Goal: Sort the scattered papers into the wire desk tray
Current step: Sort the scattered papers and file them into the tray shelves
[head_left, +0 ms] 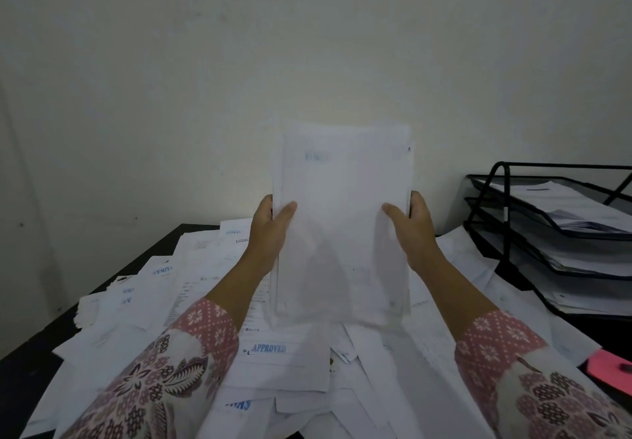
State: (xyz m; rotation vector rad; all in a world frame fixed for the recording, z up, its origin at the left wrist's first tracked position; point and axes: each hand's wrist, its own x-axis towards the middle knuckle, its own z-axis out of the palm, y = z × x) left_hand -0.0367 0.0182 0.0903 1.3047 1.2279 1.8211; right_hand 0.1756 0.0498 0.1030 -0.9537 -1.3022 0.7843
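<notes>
A person holds a bundle of white papers upright in the centre of the frame, in front of a pale wall. At the right edge stands a black wire desk tray with stacked tiers; sheets already lie in its tiers, so some sorting appears done. Much seems left — loose papers cover the dark desk across the lower half of the frame, overlapping at all angles, one stamped "APPROVED" in blue. A pink note lies at the lower right.

The left hand grips the bundle's left edge, thumb pressed on the near face and fingers curled behind, out of sight. The right hand grips the right edge the same way — thumb in front, fingers hidden behind. The bundle's bottom edge hangs just above the scattered sheets; whether it touches them cannot be told. Patterned pink sleeves cover both forearms.
</notes>
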